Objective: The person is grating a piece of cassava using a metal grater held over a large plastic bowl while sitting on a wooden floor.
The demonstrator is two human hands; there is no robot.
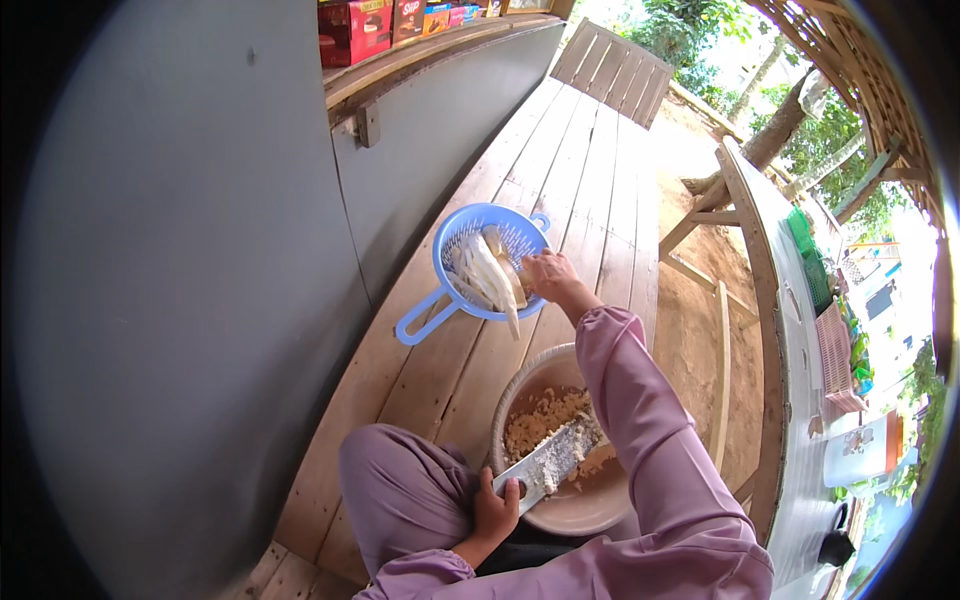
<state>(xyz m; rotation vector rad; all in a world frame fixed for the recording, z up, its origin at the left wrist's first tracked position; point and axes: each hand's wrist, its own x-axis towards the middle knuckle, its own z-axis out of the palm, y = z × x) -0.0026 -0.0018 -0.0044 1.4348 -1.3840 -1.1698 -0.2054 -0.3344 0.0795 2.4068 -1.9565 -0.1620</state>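
My left hand grips the near end of a flat metal grater, with the thumb on top. The grater slants across a large pinkish-brown basin, which stands at my lap. Pale shreds cling to its face, and grated pulp lies below in the basin. Farther out, my right hand is at the right rim of a blue plastic colander. Long pale peeled pieces of produce lie inside, one jutting over the near rim. The fingertips are partly hidden, so whether they hold a piece is unclear.
The colander stands on a wooden plank bench beside a grey wall panel. Boxed snacks line a shelf above. To the right, a long table carries a pink basket, a green basket and a lidded container.
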